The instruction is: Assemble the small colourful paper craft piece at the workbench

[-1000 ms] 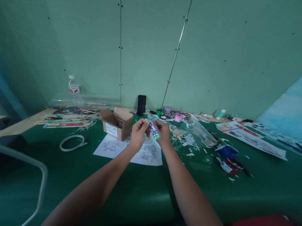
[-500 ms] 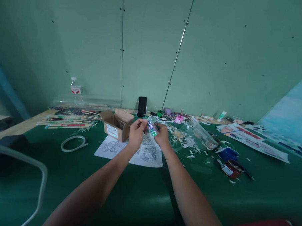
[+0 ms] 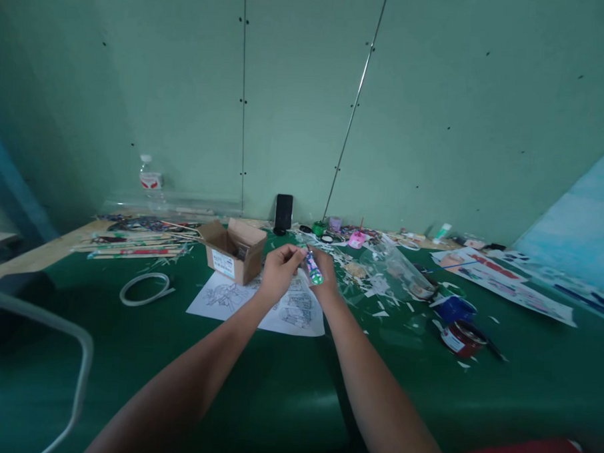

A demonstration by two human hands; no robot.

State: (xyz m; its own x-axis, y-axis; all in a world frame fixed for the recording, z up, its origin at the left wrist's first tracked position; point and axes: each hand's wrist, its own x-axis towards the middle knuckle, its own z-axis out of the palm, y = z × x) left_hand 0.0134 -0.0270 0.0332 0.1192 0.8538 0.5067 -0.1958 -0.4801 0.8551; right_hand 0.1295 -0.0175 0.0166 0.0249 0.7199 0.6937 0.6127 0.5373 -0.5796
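Note:
Both my hands meet above the printed line-drawing sheets [image 3: 258,305] on the green table [image 3: 275,385]. My left hand [image 3: 279,271] pinches the top of a small colourful piece with green, blue and pink marks [image 3: 313,270]. My right hand [image 3: 324,273] is closed on the same piece from the right. What the piece is cannot be made out at this distance.
An open cardboard box [image 3: 233,250] stands left of my hands, a white ring [image 3: 143,288] and a pile of sticks [image 3: 136,242] further left. A clear plastic bag [image 3: 395,267], a red tin [image 3: 460,339], a blue cup [image 3: 453,306] and paper scraps lie right. A phone [image 3: 283,212] leans on the wall.
My hands stay together over the sheets. The colourful piece has tilted and dropped slightly, and my left fingers have shifted right onto its top.

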